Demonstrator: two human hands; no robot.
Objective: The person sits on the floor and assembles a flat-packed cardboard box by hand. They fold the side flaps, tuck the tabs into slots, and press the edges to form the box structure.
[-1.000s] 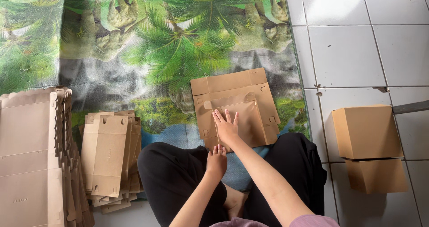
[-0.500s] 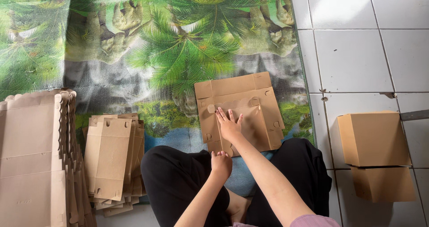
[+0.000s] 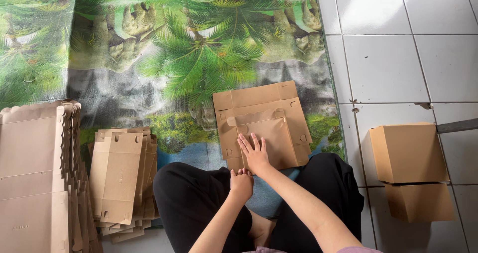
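Underfoot, a printed mat [image 3: 149, 59] with green palm trees and rocks covers most of the floor, and white floor tiles [image 3: 398, 59] run along its right edge. Person seated cross-legged in black trousers [image 3: 194, 203]. Right hand [image 3: 255, 153] lies flat, fingers spread, pressing down on the flat cardboard box blank [image 3: 264, 126] on the mat just ahead of the knees. Left hand [image 3: 241, 183] is curled at the blank's near edge; whether it pinches the card I cannot tell. Off to the left, a stack of unfolded blanks [image 3: 122, 178], and beside it a larger pile of scallop-edged cardboard [image 3: 35, 178]. Over on the tiles at right, two folded-up boxes [image 3: 411, 171] sit touching each other.
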